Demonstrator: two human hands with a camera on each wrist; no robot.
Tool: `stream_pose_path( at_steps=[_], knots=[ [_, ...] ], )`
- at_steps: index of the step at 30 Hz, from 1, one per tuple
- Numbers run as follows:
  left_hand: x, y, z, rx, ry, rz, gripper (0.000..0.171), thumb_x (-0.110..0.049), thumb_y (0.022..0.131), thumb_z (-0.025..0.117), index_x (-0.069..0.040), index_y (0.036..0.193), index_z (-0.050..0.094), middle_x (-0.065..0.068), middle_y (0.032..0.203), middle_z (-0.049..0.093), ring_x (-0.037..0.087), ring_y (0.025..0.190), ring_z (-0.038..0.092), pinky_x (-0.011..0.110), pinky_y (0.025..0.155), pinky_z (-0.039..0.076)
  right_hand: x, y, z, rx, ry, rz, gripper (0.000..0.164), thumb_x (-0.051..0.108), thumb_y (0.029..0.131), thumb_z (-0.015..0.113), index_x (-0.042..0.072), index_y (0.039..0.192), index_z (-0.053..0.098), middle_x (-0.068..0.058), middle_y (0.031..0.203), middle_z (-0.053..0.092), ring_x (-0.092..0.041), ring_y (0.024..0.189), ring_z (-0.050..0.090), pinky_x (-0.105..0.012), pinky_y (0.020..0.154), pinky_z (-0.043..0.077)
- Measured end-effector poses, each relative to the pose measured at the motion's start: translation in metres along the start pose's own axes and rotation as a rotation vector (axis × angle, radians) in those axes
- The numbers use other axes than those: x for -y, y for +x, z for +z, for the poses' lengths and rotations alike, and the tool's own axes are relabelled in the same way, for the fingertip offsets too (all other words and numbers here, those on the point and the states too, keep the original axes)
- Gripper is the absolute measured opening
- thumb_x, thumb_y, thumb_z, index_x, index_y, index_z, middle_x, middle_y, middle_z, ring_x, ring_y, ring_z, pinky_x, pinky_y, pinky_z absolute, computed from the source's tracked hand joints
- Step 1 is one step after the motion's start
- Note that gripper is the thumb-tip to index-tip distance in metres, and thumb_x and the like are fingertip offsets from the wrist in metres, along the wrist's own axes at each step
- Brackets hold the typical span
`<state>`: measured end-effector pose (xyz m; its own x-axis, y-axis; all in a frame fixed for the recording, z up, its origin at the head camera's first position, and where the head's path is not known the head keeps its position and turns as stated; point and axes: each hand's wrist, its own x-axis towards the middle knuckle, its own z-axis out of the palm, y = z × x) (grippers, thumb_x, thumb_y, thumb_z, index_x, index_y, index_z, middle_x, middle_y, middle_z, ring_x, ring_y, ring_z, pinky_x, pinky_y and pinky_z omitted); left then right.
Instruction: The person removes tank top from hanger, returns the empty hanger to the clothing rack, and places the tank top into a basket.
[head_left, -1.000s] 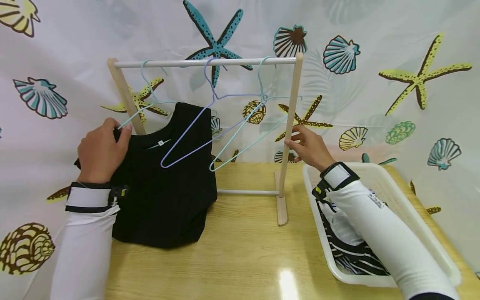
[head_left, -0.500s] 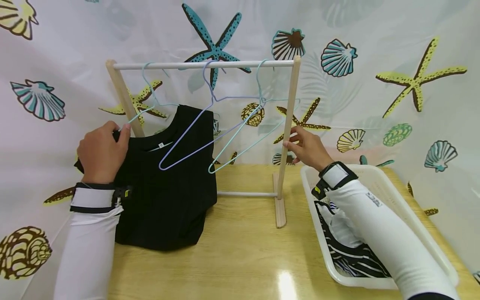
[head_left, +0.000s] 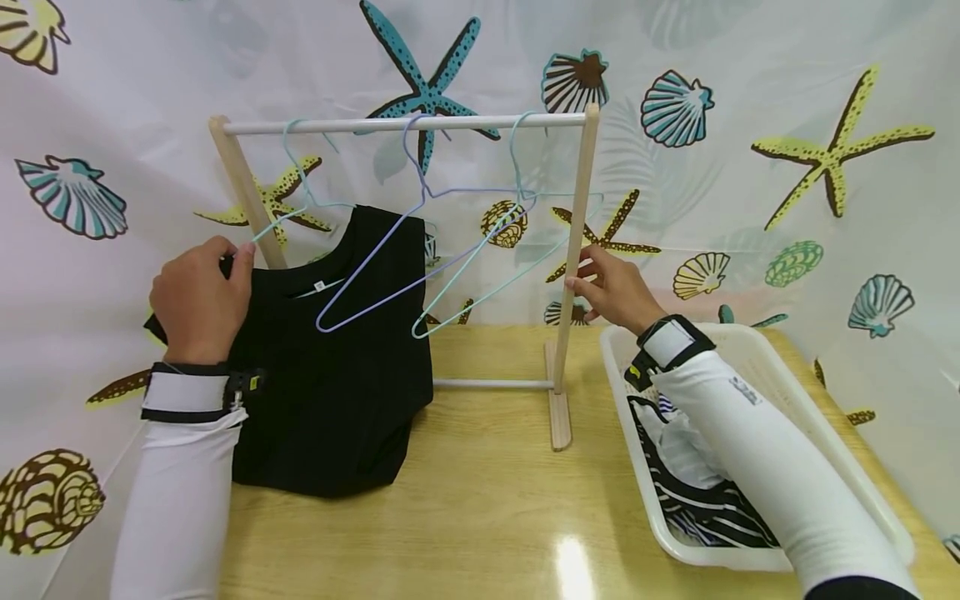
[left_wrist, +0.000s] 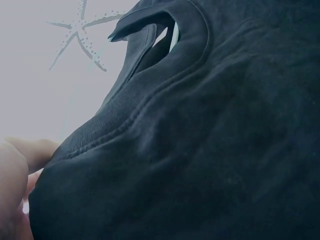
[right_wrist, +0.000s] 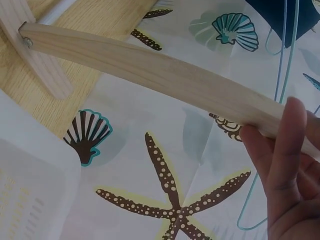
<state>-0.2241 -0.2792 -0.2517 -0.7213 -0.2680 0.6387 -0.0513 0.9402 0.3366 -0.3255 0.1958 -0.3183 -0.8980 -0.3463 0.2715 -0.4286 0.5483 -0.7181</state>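
A black sleeveless top (head_left: 330, 400) hangs on a mint-green hanger (head_left: 300, 187) at the left end of the rack's metal bar (head_left: 360, 126). At the top's left shoulder, my left hand (head_left: 197, 300) pinches the cloth together with the hanger's arm. In the left wrist view the black top (left_wrist: 200, 145) fills most of the picture, with fingers (left_wrist: 30, 155) at its shoulder edge. My right hand (head_left: 617, 287) grips the rack's right wooden post (head_left: 576, 250). The right wrist view shows fingers and thumb around that post (right_wrist: 150, 70).
A purple hanger (head_left: 375, 250) and another mint-green hanger (head_left: 465, 271) hang bare on the bar. To the right stands a white plastic basket (head_left: 832, 450) holding striped clothes (head_left: 712, 500). The wooden table (head_left: 487, 517) lies under the rack, with a seashell-print curtain (head_left: 720, 50) behind.
Both hands keep their holds on the top and the post. The view shifts slightly, and the left hand moves only a little.
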Motion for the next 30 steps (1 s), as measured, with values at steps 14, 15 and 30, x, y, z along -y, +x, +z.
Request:
stream_pose_path(
  at_steps=[14,15,30],
  knots=[
    [0.002,0.000,-0.007,-0.117,-0.004,-0.034,0.045,-0.036,0.099,0.050,0.004,0.105,0.069,0.027,0.095,0.067,0.047,0.085,0.060,0.054,0.064,0.039,-0.005,0.014,-0.001,-0.015,0.009,-0.019,0.028,0.014,0.096,0.060,0.006,0.121,0.052,-0.020,0.114,0.062,-0.034,0.090,0.069,-0.039,0.055,0.056],
    [0.003,0.000,-0.009,-0.123,-0.001,-0.042,0.046,-0.037,0.099,0.049,0.004,0.106,0.069,0.027,0.096,0.067,0.047,0.085,0.060,0.053,0.064,0.039,-0.005,0.014,-0.001,-0.013,0.012,-0.017,0.028,0.013,0.096,0.060,0.006,0.121,0.051,-0.020,0.114,0.062,-0.034,0.091,0.069,-0.040,0.055,0.056],
    [0.004,0.008,-0.020,-0.178,-0.004,-0.108,0.051,-0.039,0.099,0.048,0.005,0.111,0.068,0.026,0.102,0.067,0.045,0.094,0.060,0.049,0.071,0.035,-0.009,0.017,-0.003,0.005,0.016,0.001,0.030,0.016,0.097,0.059,0.006,0.124,0.051,-0.018,0.116,0.061,-0.034,0.096,0.067,-0.037,0.056,0.056]
  ],
)
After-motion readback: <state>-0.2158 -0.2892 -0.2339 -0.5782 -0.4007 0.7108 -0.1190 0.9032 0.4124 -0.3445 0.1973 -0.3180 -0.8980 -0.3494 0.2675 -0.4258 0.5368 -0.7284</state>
